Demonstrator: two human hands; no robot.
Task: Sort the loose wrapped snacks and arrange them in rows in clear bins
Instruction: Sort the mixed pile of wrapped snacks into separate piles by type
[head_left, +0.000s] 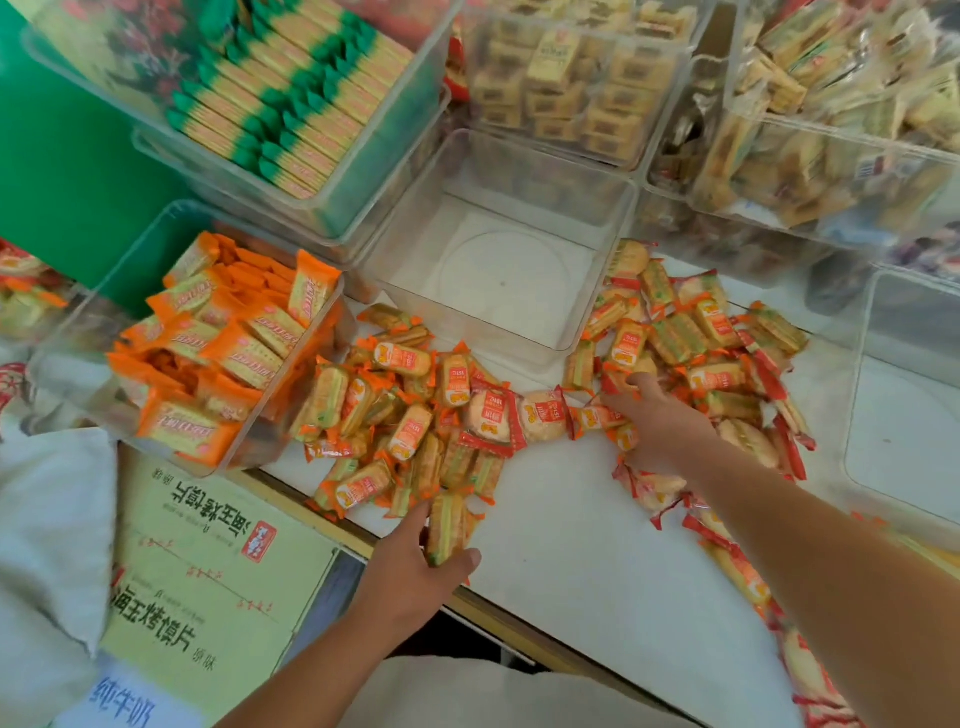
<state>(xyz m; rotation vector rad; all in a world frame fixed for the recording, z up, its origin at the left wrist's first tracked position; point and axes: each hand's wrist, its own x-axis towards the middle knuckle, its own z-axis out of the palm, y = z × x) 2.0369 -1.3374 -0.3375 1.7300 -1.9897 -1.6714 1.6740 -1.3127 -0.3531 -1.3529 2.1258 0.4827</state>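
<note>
**Gather one kind at a time, faces aligned**

Your left hand (410, 566) sits at the near edge of the white counter (561, 545), thumb and fingers curled around a small stack of orange-trimmed packets (445, 532) held on edge. Square that stack before adding more: ends level and printed sides facing the same way, so it goes into a bin as a ready-made row.

Your right hand (662, 423) lies palm down on the right part of the loose snacks (405, 410). Its fingers reach in among the wrappers, but I cannot tell whether they have closed on one. Pick single packets there, not handfuls, because the kinds are mixed.

The heap runs in a band across the counter, just in front of the empty clear bin (498, 270) and beside the orange-filled bin (130, 260) on your left. Most pieces are oblong, pale yellow crackers in glossy film with orange crimped ends. Rounder ones with red-trimmed wrappers (491, 415) sit near the middle and trail along the right edge. The film looks slippery and the crimped ends tangle, so lift each piece clear of its neighbours.

Judging by the heap and the bare bin, most of the sorting lies ahead.
</note>
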